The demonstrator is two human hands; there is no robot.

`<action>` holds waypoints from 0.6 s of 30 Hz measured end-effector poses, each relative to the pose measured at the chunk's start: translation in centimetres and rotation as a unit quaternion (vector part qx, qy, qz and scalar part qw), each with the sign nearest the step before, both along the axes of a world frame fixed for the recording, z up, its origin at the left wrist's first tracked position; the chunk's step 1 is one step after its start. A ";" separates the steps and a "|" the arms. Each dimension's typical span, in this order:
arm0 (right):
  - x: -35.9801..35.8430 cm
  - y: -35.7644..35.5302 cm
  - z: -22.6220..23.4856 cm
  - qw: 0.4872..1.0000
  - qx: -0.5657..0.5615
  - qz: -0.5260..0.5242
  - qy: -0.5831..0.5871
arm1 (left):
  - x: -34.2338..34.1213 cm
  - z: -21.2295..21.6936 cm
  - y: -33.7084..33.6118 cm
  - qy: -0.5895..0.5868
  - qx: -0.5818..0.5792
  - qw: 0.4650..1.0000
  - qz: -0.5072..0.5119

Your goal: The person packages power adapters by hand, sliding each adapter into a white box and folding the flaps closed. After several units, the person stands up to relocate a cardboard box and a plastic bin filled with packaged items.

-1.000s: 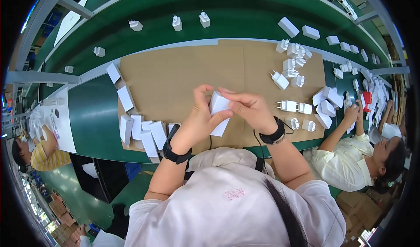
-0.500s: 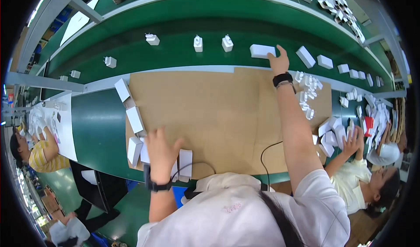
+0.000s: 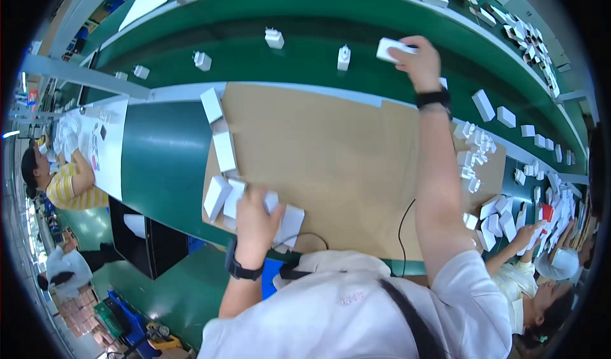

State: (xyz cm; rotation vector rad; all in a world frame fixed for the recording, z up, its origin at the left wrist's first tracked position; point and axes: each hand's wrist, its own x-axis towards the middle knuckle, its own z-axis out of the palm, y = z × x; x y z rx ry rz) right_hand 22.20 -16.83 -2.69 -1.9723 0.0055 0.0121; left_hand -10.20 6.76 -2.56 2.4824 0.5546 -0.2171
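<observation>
My right hand [image 3: 417, 60] reaches over the raised green shelf, its fingers closed around a small white plug charger [image 3: 389, 49]. Left of it, another white charger [image 3: 344, 58] stands with its prongs up. Part of a white box [image 3: 443, 83] shows behind my right wrist. My left hand [image 3: 256, 222], slightly blurred, is over white boxes at the near left of the brown cardboard, thumb apart from the fingers. One white box [image 3: 271, 201] lies by its thumb, and another white box [image 3: 291, 222] is just right of it. What its fingertips touch is hidden.
More chargers [image 3: 202, 61] and boxes [image 3: 484, 105] line the shelf. A pile of chargers [image 3: 474, 146] lies on the right of the cardboard [image 3: 331, 162]. A black cable [image 3: 404, 232] crosses its near edge. A co-worker [image 3: 519, 289] handles boxes at the right.
The view has swung, so things sit farther right. My right hand has moved left from beside the white box and taken hold of a charger. My left hand stays over the boxes.
</observation>
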 end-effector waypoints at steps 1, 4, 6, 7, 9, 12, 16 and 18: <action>-3.0 -0.5 1.6 0.986 0.166 -0.021 0.004 | 0.6 0.5 0.0 -0.076 -0.053 0.996 0.017; -11.4 -3.2 2.1 0.833 0.547 0.062 0.064 | 3.2 2.7 -1.3 -0.208 -0.246 0.942 0.093; -16.4 -4.7 1.3 0.746 0.651 0.060 0.131 | 5.3 2.8 -2.2 -0.244 -0.396 0.876 0.125; -18.4 -4.9 1.3 0.732 0.663 0.010 0.158 | 5.9 2.7 -2.5 -0.211 -0.556 0.795 0.123; -21.3 -5.9 2.4 0.664 0.722 0.043 0.188 | 6.1 2.4 -3.7 -0.148 -0.747 0.637 0.122; -24.3 -6.9 3.9 0.661 0.727 0.035 0.182 | 4.9 0.9 -6.7 -0.112 -0.827 0.534 0.137; -27.0 -6.3 4.3 0.714 0.666 0.101 0.189 | 1.5 0.8 -12.0 -0.093 -0.794 0.591 0.108; -27.9 -5.1 5.4 0.734 0.639 0.104 0.205 | 0.4 1.0 -12.6 -0.073 -0.738 0.670 0.037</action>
